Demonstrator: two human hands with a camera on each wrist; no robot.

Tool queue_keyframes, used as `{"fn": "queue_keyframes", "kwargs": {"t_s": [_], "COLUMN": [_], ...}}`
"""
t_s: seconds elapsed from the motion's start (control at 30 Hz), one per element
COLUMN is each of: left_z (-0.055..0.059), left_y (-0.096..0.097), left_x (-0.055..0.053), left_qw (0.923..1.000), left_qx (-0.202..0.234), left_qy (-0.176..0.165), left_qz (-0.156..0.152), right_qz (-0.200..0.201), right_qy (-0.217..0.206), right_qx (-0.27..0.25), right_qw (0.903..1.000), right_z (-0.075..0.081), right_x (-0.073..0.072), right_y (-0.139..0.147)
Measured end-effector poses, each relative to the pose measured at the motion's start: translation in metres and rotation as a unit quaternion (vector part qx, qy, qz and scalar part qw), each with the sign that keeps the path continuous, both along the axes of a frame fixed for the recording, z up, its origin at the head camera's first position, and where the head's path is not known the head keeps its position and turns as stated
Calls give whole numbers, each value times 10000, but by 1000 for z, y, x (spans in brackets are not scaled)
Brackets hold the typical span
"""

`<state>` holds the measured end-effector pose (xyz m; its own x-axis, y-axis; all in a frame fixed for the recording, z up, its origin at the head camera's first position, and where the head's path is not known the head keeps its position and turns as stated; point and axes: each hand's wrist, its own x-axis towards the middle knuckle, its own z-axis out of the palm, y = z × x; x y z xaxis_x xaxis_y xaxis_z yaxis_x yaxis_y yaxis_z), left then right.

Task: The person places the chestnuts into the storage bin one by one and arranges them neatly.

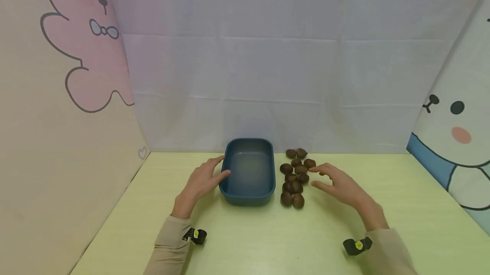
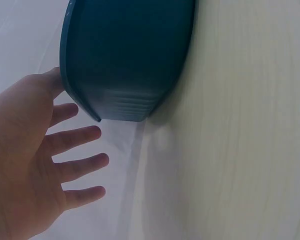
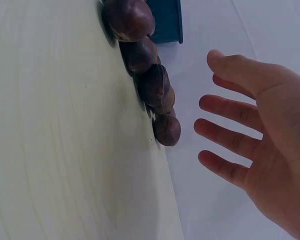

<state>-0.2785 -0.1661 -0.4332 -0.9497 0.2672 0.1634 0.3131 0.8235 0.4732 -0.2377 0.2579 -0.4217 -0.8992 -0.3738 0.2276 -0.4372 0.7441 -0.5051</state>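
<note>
Had the left hand [image 1: 203, 180] at the left side of a deep blue, round-cornered rectangular tub [image 1: 246, 201] with smooth walls, standing near the far edge of a pale yellow-green, wood-grained table [image 1: 249, 241]. Stretched the thumb across the near part of the left rim, with the fingers outside it, straight and spread wide. Lost the thumb tip behind the rim in the left wrist view; could not tell firm contact from light.

Had the right hand [image 1: 340, 184] well apart from the tub, in a wide, loosely curved pose, with thumb and forefinger parted. Pointed both toward a cluster of glossy, dark brown, rounded chestnuts [image 1: 300, 169]; could not tell touching from just beside at the forefinger.

Saw the chestnuts lying close together on the table in an uneven double row, running from near to far, just right of the tub.

Wore beige fabric sleeves [image 1: 168, 245] and black wrist mounts [image 1: 198, 236]. Faced a creased, greyish-white cloth backdrop [image 1: 268, 70], with a pink cartoon bear [image 1: 95, 58] at left.
</note>
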Motion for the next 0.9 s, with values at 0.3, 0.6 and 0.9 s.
{"fn": "queue_keyframes", "kwargs": {"t_s": [0.3, 0.6, 0.9], "left_z": [-5, -9, -11], "left_y": [6, 8, 7], "left_x": [2, -1, -1], "left_qw": [9987, 9927, 9860], "left_qx": [343, 852, 1189], "left_qy": [-353, -824, -1143], "left_qz": [-111, -200, -237], "right_qz": [459, 889, 1118], "right_qy": [-146, -351, -724], "right_qx": [-138, -243, -348], "right_qw": [9987, 9951, 9905], "right_z": [-6, -11, -15], "right_x": [-1, -3, -5], "right_y": [-12, -13, -13]}}
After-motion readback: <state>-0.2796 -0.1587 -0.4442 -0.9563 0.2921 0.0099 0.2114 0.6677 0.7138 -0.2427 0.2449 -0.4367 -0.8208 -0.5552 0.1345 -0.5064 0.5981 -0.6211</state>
